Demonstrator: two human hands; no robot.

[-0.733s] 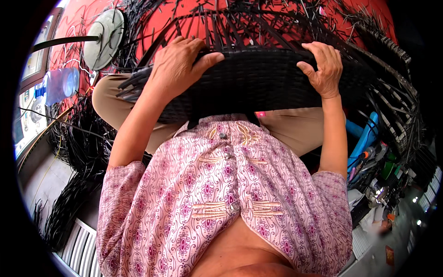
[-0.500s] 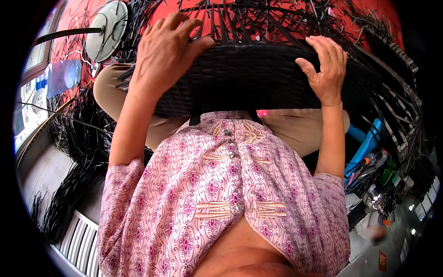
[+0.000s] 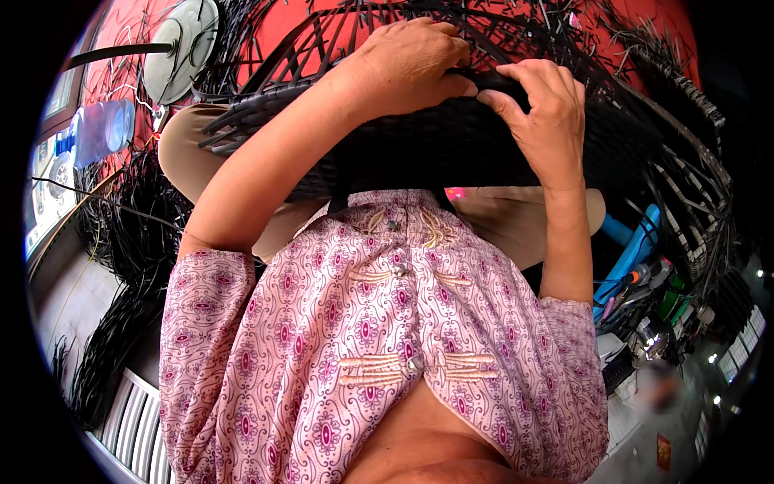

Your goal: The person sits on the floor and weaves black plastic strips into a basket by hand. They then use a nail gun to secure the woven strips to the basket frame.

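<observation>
Across my lap lies a black woven piece (image 3: 419,153), apparently a basket wall of flat strips, with loose strip ends fanning out at its far edge. My left hand (image 3: 415,68) reaches over it to the middle of that edge, fingers curled down and thumb pressed in around a black strip. Close beside it on the right, my right hand (image 3: 548,113) pinches the same dark strip between thumb and bent forefinger. The strip itself is mostly hidden by the fingers and hard to tell from the black weave.
Bundles of black strips (image 3: 121,339) hang at the left, near a clear blue plastic bottle (image 3: 105,133) and a round grey disc-shaped base (image 3: 179,52) with a pole. Past the weave spreads a red surface (image 3: 322,40) strewn with strips. Tools and a blue object (image 3: 629,266) crowd the right.
My left hand has swung right and slightly away along the woven edge, closing in next to my right hand. The right hand has shifted slightly left, its fingers now curled on the strip.
</observation>
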